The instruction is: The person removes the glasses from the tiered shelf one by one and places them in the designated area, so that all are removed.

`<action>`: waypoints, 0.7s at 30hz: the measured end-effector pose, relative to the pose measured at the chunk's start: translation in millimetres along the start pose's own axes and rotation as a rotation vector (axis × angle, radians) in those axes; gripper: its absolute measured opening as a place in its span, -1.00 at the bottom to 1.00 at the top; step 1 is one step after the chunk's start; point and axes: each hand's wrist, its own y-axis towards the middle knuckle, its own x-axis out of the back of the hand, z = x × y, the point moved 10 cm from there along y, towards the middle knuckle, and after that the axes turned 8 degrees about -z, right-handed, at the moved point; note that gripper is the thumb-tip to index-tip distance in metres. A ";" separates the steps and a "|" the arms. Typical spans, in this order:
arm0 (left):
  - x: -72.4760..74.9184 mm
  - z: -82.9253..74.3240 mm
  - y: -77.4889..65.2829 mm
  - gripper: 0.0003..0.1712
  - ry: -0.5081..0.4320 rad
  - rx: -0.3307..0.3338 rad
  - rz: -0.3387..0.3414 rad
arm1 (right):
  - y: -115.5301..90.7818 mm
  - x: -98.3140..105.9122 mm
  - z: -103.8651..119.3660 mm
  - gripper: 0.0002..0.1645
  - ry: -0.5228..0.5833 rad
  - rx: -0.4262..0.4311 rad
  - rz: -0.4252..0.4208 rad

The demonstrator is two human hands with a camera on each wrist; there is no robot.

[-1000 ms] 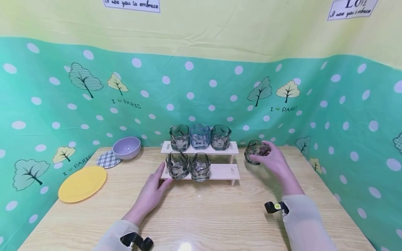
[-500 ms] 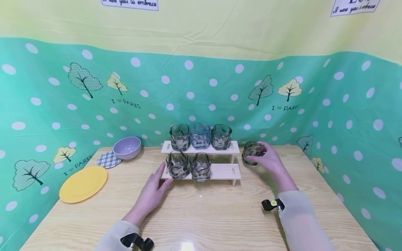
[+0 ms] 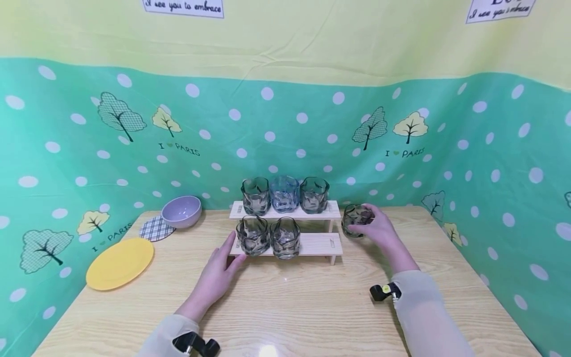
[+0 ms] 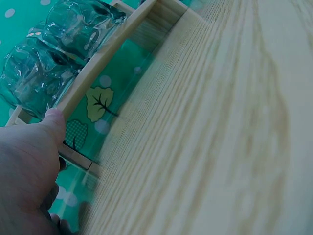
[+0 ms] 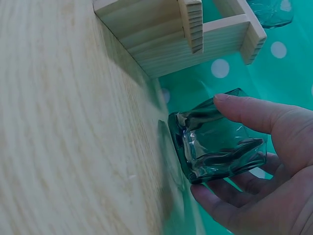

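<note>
My right hand (image 3: 378,229) grips a dark grey glass tumbler (image 5: 215,139) by its sides, thumb on one side and fingers on the other. It is right of the two-tier wooden rack (image 3: 318,244), its base close to the tabletop; whether it touches cannot be told. My left hand (image 3: 217,274) holds the rack's lower left end, its thumb (image 4: 55,120) on the front edge and fingers round the end. Two grey tumblers (image 3: 253,237) stand side by side on the lower tier. On the upper tier, a bluish tumbler (image 3: 285,194) stands between two grey tumblers (image 3: 314,196).
At the left lie a yellow plate (image 3: 119,264) and a checked round mat (image 3: 153,229), with a purple bowl (image 3: 181,212) overlapping the mat. A green and yellow printed cloth (image 3: 276,124) hangs round the back and sides of the wooden table (image 3: 285,307).
My right hand has moved a little to the left with the tumbler, closer to the rack, and slightly lower. My left hand has stayed at the rack's end.
</note>
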 end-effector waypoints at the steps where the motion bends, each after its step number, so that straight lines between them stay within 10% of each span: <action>1: 0.0 0.1 0.0 -0.07 -0.001 0.001 0.002 | 0.1 -0.4 0.0 0.31 -0.002 0.003 0.000; 21: 0.3 0.4 -0.5 -0.09 -0.003 0.013 0.008 | -1.8 -5.7 -4.4 0.32 0.017 -0.014 0.021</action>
